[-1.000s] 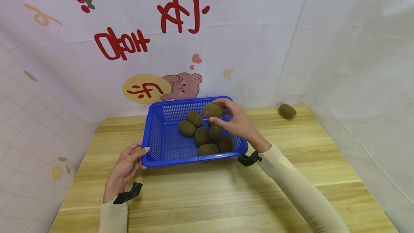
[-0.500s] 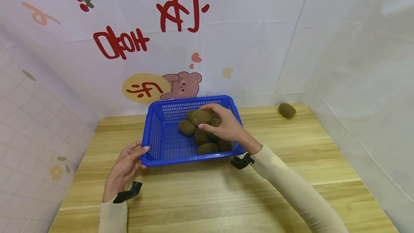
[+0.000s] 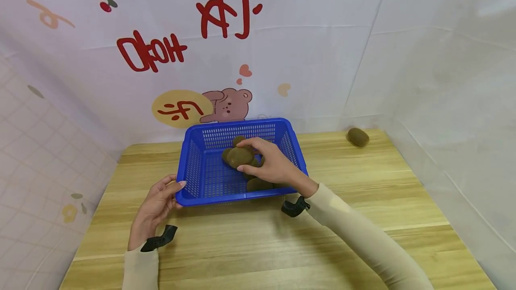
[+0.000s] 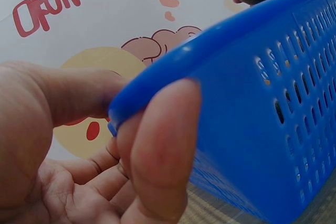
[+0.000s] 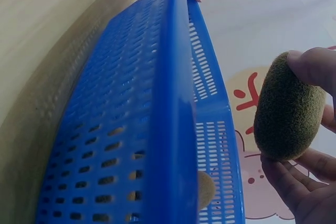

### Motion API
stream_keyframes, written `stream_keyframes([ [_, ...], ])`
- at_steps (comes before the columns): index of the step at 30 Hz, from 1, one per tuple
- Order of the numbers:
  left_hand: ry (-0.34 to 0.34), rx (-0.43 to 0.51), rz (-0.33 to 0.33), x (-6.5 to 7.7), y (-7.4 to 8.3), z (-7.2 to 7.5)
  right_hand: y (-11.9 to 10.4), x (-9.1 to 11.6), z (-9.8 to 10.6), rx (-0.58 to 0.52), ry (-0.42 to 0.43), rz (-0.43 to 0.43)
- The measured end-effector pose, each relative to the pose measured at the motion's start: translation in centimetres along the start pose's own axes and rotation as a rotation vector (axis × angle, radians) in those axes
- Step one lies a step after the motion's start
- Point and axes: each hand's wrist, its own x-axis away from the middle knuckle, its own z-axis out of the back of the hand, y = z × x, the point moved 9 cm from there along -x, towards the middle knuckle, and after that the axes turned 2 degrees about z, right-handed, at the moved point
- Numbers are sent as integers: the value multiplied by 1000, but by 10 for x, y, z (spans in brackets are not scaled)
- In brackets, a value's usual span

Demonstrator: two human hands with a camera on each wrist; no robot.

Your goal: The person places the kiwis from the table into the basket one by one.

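Observation:
A blue plastic basket (image 3: 217, 199) with perforated walls stands on the wooden table, several brown kiwis inside it. My left hand (image 3: 158, 204) grips the rim at the basket's near left corner, thumb on one side of the wall and fingers on the other, as the left wrist view shows. Over the basket my right hand (image 3: 276, 167) holds a kiwi (image 3: 240, 158) between thumb and fingers; the right wrist view has this kiwi (image 5: 289, 108) above the rim. Hand and held fruit hide much of the pile, while one kiwi (image 3: 259, 185) shows near the front wall.
A single kiwi (image 3: 358, 137) lies on the wooden table (image 3: 375, 191) at the far right, near the back edge. White printed sheeting (image 3: 314, 57) hangs behind the table and along both sides. The basket's back rim is close to the rear sheet.
My right hand has carried its kiwi leftward and a little toward me, from the basket's right side to over its middle. The left hand keeps its grip on the corner.

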Motion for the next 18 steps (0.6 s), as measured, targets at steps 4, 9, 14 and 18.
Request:
stream_keyframes([
  [4,-4,2,3,0,0,0,0,1,-3,3,-13,-9],
  [9,-10,5,6,0,1,-1,1,2,-7,15,-37,-14],
  [14,-6,6,11,0,1,-2,0,4,-10,0,-71,-9],
  [18,1,-2,13,0,1,-3,1,5,-9,4,-92,-11],
])
